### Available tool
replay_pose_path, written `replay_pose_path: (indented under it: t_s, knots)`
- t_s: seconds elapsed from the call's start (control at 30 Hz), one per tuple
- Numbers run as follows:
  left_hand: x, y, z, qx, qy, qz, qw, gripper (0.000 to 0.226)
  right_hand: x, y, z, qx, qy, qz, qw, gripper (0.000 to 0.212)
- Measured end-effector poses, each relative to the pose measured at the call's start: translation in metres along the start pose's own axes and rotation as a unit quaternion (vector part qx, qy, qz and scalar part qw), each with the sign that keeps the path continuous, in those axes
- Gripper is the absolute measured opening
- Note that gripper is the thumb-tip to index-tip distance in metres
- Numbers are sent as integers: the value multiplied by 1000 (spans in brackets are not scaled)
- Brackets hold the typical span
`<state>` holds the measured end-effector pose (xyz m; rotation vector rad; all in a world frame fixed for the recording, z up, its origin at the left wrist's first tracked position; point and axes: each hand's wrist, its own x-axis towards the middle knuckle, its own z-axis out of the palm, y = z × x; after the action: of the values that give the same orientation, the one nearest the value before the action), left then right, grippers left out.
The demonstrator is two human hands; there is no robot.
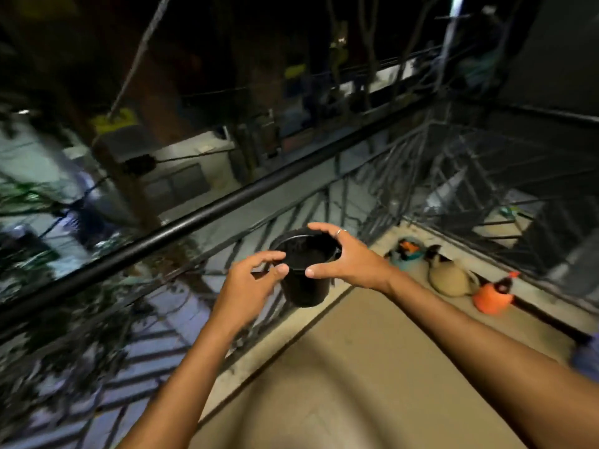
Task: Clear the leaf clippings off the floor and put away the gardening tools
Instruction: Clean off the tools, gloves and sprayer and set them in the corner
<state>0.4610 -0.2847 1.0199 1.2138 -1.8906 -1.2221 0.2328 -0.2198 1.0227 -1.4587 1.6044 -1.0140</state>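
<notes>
A black plastic pot (306, 288) is up in the air in front of the balcony railing, with dark contents inside. My right hand (343, 259) grips its rim from the right, fingers over the far edge and thumb on the near edge. At the pot's left side is my left hand (249, 280), its thumb and fingertips touching the rim. On the floor along the right railing lie a beige watering can (450, 278), an orange spray bottle (494, 298) and a teal container (406, 252) holding an orange-handled tool.
A black metal railing (201, 215) runs diagonally across the view and turns a corner at the far right. Leafy branches (64, 335) hang at the railing's lower left. The beige tiled floor (372, 367) spreads below my arms. Something blue (588, 356) shows at the right edge.
</notes>
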Motion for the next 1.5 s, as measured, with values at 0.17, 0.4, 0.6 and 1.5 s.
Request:
replay_pose_path:
  t_s: [0.17,0.4,0.6,1.5]
  knots:
    - [58,64,113,-13,-94,36,995,25,-38,41,-118,-24,93,43,994,88]
    - [123,135,247,17,-190,70,979,10,-78,89,-229,-24,220,88,971,87]
    - [182,175,342,-10,-263,77,962,22,-87,120,-295,-43,295,135,945,93]
    - [257,274,825,31,-421,57,905,41,-217,388,-655,-33,396,398,827,7]
